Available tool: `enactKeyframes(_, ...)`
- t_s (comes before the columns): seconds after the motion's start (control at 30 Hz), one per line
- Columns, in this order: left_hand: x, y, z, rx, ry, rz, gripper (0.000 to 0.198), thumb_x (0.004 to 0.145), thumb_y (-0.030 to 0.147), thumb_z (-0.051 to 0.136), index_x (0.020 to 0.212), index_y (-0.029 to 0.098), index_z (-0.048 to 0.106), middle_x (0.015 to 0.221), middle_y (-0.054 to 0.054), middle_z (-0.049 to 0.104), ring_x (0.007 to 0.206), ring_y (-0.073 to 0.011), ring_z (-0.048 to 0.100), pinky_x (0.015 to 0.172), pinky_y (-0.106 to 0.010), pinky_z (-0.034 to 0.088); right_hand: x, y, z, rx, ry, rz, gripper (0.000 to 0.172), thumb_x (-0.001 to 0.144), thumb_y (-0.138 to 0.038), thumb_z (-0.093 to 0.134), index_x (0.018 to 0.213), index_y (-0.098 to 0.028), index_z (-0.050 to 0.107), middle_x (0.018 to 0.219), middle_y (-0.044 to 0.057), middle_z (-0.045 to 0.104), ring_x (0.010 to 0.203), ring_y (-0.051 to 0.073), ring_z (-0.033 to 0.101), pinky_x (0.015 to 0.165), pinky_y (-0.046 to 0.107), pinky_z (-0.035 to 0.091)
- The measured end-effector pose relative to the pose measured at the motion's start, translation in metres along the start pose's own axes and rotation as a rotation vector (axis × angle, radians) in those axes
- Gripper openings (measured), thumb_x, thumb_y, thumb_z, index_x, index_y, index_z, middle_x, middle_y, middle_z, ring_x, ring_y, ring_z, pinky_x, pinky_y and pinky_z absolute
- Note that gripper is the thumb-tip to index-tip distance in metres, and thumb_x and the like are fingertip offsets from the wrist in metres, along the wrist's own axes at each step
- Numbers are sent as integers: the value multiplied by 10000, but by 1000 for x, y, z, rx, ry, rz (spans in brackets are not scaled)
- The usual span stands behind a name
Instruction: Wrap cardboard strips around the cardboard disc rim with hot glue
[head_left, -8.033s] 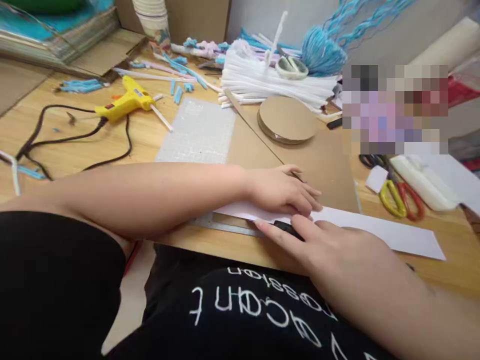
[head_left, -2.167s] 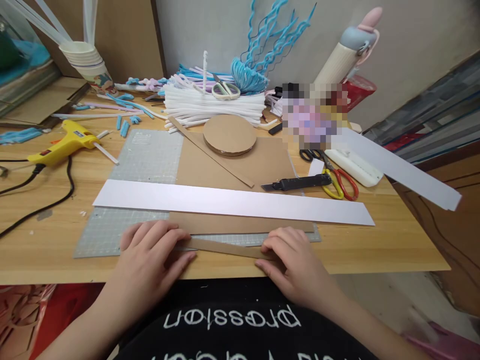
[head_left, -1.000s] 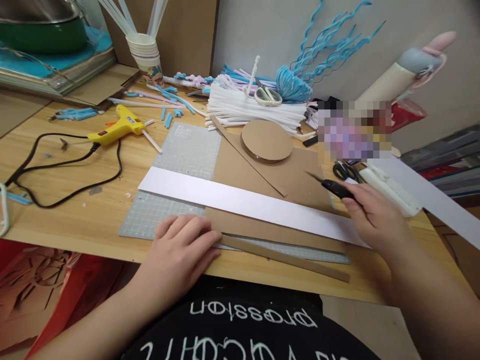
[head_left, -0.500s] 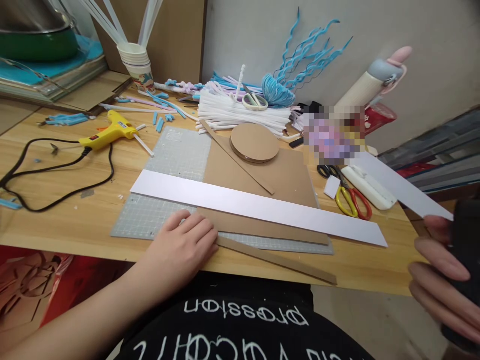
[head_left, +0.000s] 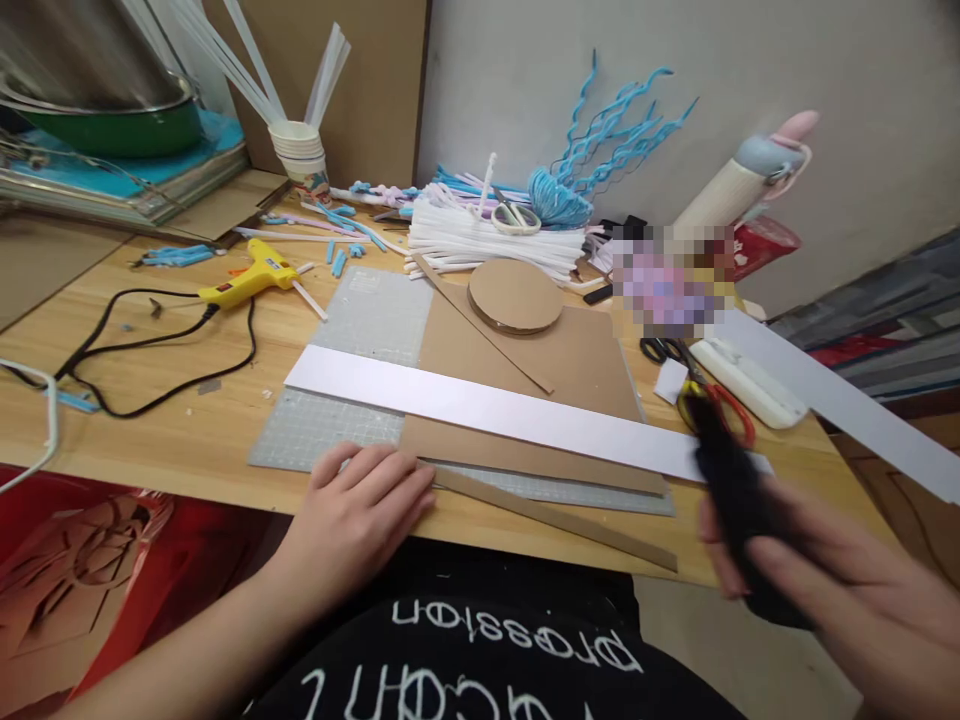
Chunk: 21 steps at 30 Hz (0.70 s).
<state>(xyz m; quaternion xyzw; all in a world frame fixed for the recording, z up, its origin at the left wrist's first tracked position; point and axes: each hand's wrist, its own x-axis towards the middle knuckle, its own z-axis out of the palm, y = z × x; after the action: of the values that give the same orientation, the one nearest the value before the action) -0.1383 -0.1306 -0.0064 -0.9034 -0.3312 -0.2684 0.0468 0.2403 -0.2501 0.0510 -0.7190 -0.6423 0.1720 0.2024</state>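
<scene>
My left hand (head_left: 360, 505) lies flat with fingers spread on the near edge of the grey cutting mat (head_left: 352, 310), its fingertips on the end of a narrow cardboard strip (head_left: 555, 517). My right hand (head_left: 825, 590) is at the lower right, off the table edge, closed around a black utility knife (head_left: 739, 500) that is blurred by motion. A long white paper strip (head_left: 487, 407) lies across the mat. A wider brown cardboard strip (head_left: 525, 455) sits just below it.
A cardboard sheet (head_left: 592, 355) with a cardboard disc (head_left: 515, 295) lies behind. A yellow glue gun (head_left: 251, 279) with black cord is at left. Red-yellow scissors (head_left: 720, 410), a white pipe-cleaner pile (head_left: 487, 240), paper cups (head_left: 304, 155) and another white strip (head_left: 840, 400) surround the mat.
My right hand picked the black knife up from the table's right side, swung it out past the edge and now brings it back toward the strips. The left hand stayed on the cardboard strip.
</scene>
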Motion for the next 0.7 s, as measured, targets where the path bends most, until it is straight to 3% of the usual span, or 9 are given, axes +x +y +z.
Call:
enactKeyframes(0.03,-6,1,-1,7,30,-34,145,995,212,577,1073,202,698,1001,-28,778,921,-212,666,877,-367,384,7,-16,9,-4,-53,-86,503,1010,-404,487,1513,-382,465,1110,101,790,858,271,784,727,364,667)
enactKeyframes(0.1,-16,2,0,19,68,-79,189,988,183,575,1128,191,701,1045,-41,787,934,-220,672,869,-374,388,26,-47,29,-8,-184,-257,520,1020,-332,493,1533,-394,439,1388,68,689,1193,287,703,945,416,622)
enactKeyframes(0.13,-20,2,1,23,77,-90,212,986,176,571,1155,185,698,1065,-42,789,940,-220,675,865,-373,391,37,-62,38,-7,-238,-335,518,1031,-299,468,1539,-391,430,1426,57,664,1227,274,683,961,417,612)
enactKeyframes(0.23,-29,3,8,34,104,-105,259,988,172,547,1204,173,691,1092,-36,796,960,-213,683,855,-370,398,65,-96,60,-76,-387,-464,523,1048,-233,399,1556,-356,411,1192,73,748,963,232,753,776,384,647)
enactKeyframes(0.33,-32,4,14,53,158,-111,256,984,179,535,1170,167,710,1049,-30,808,928,-202,680,832,-361,403,79,-112,73,-184,-453,-528,537,1042,-201,375,1566,-316,399,938,46,718,728,216,715,626,378,616)
enactKeyframes(0.53,-32,3,19,80,253,-104,240,947,171,547,1065,199,754,910,25,820,830,-162,656,751,-312,407,82,-110,77,-234,-476,-581,517,1046,-200,386,1548,-322,418,823,2,642,626,182,661,539,307,551)
enactKeyframes(0.7,-29,1,20,110,273,-98,250,931,186,536,1021,223,767,889,65,818,813,-144,654,789,-310,404,85,-108,75,-232,-471,-608,518,1049,-196,394,1549,-332,389,793,-17,612,598,161,638,523,273,523)
